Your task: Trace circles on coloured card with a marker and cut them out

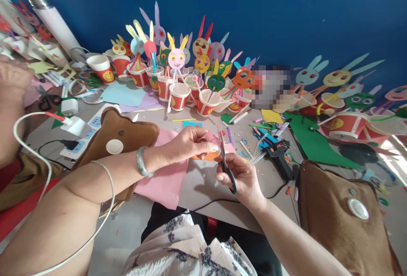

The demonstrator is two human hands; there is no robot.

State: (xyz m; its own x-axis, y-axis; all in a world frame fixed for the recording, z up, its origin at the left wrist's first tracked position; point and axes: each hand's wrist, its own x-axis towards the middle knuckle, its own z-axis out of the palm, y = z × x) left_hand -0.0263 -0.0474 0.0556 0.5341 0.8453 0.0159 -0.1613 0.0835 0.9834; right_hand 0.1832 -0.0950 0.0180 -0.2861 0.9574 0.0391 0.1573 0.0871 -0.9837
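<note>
My left hand (187,143) pinches a small piece of pink paper (211,138) between thumb and fingers. Black-handled scissors (226,166) sit in my right hand (243,178), fingers wrapped round the handle and blades pointing up and away from me. The blades stand right beside the pink piece; whether they touch it I cannot tell. Under my hands lie an orange sheet (206,156) and a larger pink sheet (170,178). Paper scraps and thin strips are scattered just beyond.
Red-and-white paper cups (179,97) with paper rabbit heads line the blue wall. A black glue gun (281,161) lies at right by a green sheet (318,144). Brown cushions (333,208) flank me. A white cable (111,199) crosses my left arm near a power strip (92,129).
</note>
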